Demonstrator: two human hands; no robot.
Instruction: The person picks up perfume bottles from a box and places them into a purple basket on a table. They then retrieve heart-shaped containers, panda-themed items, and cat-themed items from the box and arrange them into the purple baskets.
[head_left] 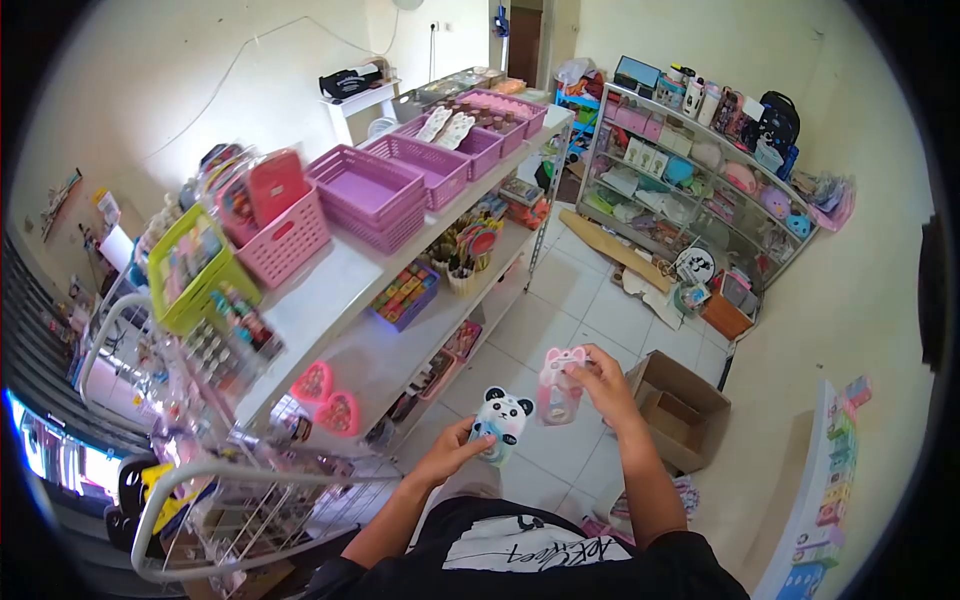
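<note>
Left hand (455,447): forearm raised from lower centre, fingers closed around the lower part of a panda-shaped item (502,421), white with black ears and a pale blue base, held upright in front of the body.

Right hand (603,385): forearm angled up from lower right, fingers curled on a pink bunny-eared item (559,384), held upright, just beside and slightly above the panda-shaped item; the two do not clearly touch.

Both items are held in the air above the white tiled floor (590,300), in the aisle beside the long white shelf unit (340,290).

Containers, top shelf:
- Green basket (190,270), holding packaged small goods, contents unclear.
- Pink basket (280,235), with a red flat case and other packets standing in it.
- Stack of purple baskets (370,195), the top one showing nothing inside.
- Further purple baskets (450,150) toward the far end, some with small items, two pale flat pieces laid across the rims.

Middle shelf: purple tray (405,293) of coloured blocks; small cup (460,275) of pens.

Lower shelf: two pink heart-shaped boxes (325,397).

Floor: open cardboard box (680,410) just right of the right hand, interior appears bare.

Far wall: glass-fronted display rack (700,170), stocked with assorted goods.
</note>
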